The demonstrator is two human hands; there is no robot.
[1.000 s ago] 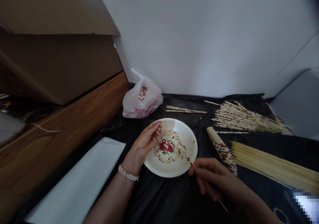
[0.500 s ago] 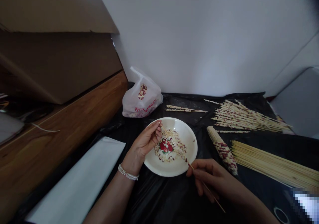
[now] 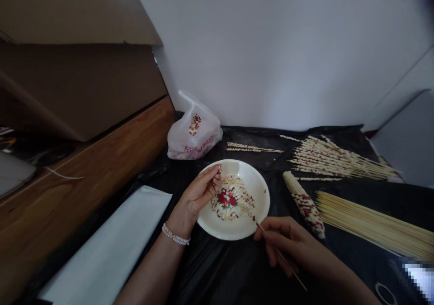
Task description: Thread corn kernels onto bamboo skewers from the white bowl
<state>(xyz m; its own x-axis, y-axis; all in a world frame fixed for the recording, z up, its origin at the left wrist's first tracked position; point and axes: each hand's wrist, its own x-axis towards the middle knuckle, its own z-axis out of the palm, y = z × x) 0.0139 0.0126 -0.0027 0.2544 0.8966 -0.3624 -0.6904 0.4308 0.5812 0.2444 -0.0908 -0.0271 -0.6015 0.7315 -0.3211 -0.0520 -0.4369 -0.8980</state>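
Note:
A white bowl (image 3: 233, 231) with a red flower print holds loose pale and dark red corn kernels (image 3: 226, 214). Between its fingertips and thumb, over the bowl's left side, my left hand (image 3: 201, 189) pinches a small pale kernel at the far tip of a thin wooden skewer (image 3: 288, 263). My right hand (image 3: 285, 237), at the bowl's lower right rim, is closed around that skewer. Kernels are threaded along the skewer's part above the bowl, though they blend with the loose ones behind. Right of the bowl lies a partly stripped corn cob (image 3: 303, 204).
Bare skewers (image 3: 373, 223) lie at right, below a pile of kernel-threaded skewers (image 3: 325, 158). A few more threaded skewers (image 3: 246, 147) lie behind the bowl. A plastic bag (image 3: 195, 137) of kernels stands back left. A folded white sheet (image 3: 111, 246) and cardboard box (image 3: 77, 83) are left.
The whole view has shifted very slightly. Both hands keep nearly the same grip and place, and the skewer stays between them.

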